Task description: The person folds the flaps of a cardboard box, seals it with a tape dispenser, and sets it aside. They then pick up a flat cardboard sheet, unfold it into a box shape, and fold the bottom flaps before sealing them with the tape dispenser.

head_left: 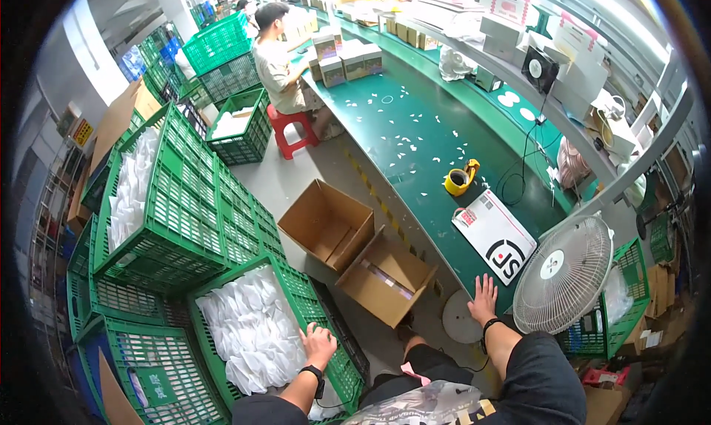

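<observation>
currently your left hand [320, 343] lies open on white bags [252, 329] in the green crate [300, 291]; your right hand [483, 297], fingers spread, presses flat on the green bench edge [444, 254].

Your left hand [319, 343] reaches forward, palm down, fingers curled, a dark band on its wrist. Your right hand [483, 297] lies flat, fingers spread, wrist banded too.

Two open cardboard boxes [328, 221], one fan [563, 274], one tape dispenser [461, 178].
</observation>
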Demonstrator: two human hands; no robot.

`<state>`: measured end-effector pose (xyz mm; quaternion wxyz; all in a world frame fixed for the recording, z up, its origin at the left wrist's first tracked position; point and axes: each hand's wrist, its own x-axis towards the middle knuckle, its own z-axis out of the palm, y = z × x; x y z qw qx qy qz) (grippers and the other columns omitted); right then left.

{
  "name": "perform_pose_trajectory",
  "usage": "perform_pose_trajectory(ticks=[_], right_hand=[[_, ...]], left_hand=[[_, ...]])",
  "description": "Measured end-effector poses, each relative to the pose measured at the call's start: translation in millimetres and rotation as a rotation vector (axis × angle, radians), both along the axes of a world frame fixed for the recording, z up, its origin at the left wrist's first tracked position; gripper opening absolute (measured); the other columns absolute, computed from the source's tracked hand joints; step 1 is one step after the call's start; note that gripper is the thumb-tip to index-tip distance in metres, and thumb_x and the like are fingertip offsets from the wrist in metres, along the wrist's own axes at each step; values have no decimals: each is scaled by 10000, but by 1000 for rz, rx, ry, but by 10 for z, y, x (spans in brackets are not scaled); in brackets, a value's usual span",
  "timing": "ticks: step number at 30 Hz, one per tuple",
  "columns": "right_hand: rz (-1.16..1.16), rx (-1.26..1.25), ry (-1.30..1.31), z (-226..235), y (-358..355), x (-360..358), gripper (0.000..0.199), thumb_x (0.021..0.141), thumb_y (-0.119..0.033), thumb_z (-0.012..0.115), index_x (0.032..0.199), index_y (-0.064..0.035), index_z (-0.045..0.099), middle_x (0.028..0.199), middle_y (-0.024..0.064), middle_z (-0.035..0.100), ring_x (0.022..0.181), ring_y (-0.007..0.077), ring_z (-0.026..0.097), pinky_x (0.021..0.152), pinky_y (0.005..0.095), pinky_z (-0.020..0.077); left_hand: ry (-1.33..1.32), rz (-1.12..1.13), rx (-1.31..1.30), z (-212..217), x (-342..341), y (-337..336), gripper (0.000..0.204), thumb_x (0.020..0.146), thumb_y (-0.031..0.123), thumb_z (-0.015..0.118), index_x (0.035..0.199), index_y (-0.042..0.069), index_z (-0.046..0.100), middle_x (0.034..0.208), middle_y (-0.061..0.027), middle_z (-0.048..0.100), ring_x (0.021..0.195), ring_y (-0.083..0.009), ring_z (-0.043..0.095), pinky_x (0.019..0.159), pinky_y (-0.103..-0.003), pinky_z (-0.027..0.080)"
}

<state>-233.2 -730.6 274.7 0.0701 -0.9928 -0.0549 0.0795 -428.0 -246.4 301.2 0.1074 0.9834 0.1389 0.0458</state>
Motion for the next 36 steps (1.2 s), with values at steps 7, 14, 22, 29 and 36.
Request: perform_pose_trajectory(ticks=[7, 14, 22, 29, 36], right_hand=[[25, -44, 17, -41, -92, -24, 955, 770, -290, 728, 1528, -78, 188, 1591, 186, 130, 1477, 378, 88, 1173, 546, 111], [-74, 125, -41, 130, 36, 297, 736, 788, -308, 724, 1416, -79, 417, 1516, 185, 291, 1414, 378, 236, 1138, 544, 185], [-84, 782, -249, 872, 1069, 2451, 164, 901, -122, 619, 1015, -9, 652, 915, 143, 663, 823, 288, 656, 724, 365, 523], [-115, 981, 519, -272, 2188, 1712, 367, 895, -197, 654, 1181, 19, 574, 1124, 200, 623, 1004, 270, 636, 857, 353, 513], [-683, 797, 720, -2314, 2249, 1519, 733, 894, -299, 696, 1399, 84, 327, 1399, 241, 459, 1112, 259, 579, 959, 349, 478]], left_hand=[[33, -7, 13, 38, 57, 41, 122, 737, 194, 668, 794, 100, 720, 915, -60, 674, 1186, -290, 508, 1100, -639, 249], [113, -9, 57, 283, 356, -238, 134, 756, 189, 665, 834, 89, 709, 896, -78, 665, 1151, -302, 528, 1087, -624, 273], [617, -50, -514, -319, 1720, -2, 213, 874, 273, 551, 923, 111, 681, 910, -180, 676, 875, -391, 644, 773, -494, 521], [189, 37, -108, -1433, 3128, 1049, 186, 856, 170, 572, 930, 14, 642, 861, -196, 642, 876, -411, 614, 813, -478, 508], [638, 44, -31, -2756, 3826, 1747, 238, 822, 269, 675, 967, 80, 662, 867, -197, 689, 852, -383, 665, 753, -500, 525]])
